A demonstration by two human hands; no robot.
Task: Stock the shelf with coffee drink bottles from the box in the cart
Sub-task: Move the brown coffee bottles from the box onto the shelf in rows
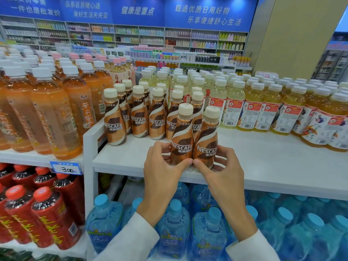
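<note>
Two coffee drink bottles, the left bottle [182, 136] and the right bottle [207, 140], stand upright and touching, side by side near the front edge of a white shelf [263, 166]. Each has a cream cap and a brown Nescafé label facing outward. A person in white sleeves holds them low down. The left hand [162, 170] curls round the base of the left bottle and the right hand [224, 170] round the base of the right bottle. The fingers wrap behind and the two thumbs meet tip to tip in front, where the bottles touch. The hands hide whether the bases rest on the shelf.

Just behind, stocked coffee bottles [138, 113] of the same kind stand in rows at the shelf's left end. Yellow drink bottles [263, 108] fill the space to their right. On the neighbouring shelf to the left, tall orange tea bottles [50, 113] stand above a price tag [66, 168] reading 3.00. Below are blue-capped water jugs [175, 228] and red-capped bottles [50, 217]. Blue banners [131, 8] with white Chinese lettering span the far wall.
</note>
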